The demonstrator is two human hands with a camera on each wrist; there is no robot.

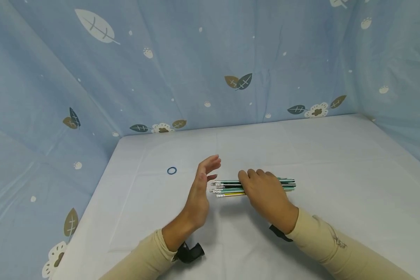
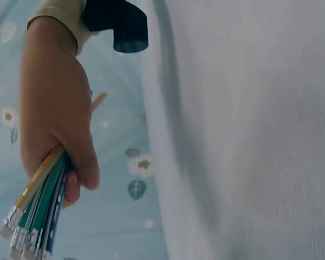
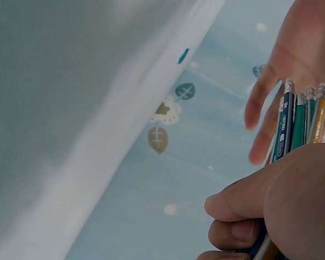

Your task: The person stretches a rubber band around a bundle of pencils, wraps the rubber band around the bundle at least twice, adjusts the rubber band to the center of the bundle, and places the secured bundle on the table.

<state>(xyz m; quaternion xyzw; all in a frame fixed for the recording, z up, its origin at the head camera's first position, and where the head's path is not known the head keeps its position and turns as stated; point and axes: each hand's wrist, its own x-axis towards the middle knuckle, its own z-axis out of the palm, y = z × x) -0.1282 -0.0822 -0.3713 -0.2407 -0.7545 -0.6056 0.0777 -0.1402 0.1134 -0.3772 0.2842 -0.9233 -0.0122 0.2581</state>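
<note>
My right hand (image 1: 267, 196) grips a bundle of pencils (image 1: 227, 190), held roughly level above the white table. Green, dark and yellow barrels show among them, with white erasers in silvery ferrules at the left end. My left hand (image 1: 197, 200) stands upright just left of those eraser ends, palm turned toward them, fingers extended and slightly bent. In the left wrist view, the right hand (image 2: 57, 108) has its fingers wrapped round the pencils (image 2: 40, 200). The right wrist view has the left palm (image 3: 309, 59) behind the erasers.
A thin blue ring (image 1: 172, 170) lies on the white-covered table (image 1: 154, 217), left of both hands. Blue curtain cloth (image 1: 196, 58) with leaf and flower prints rises behind the table and along its sides. A black wrist camera (image 1: 190, 253) is strapped at the left wrist.
</note>
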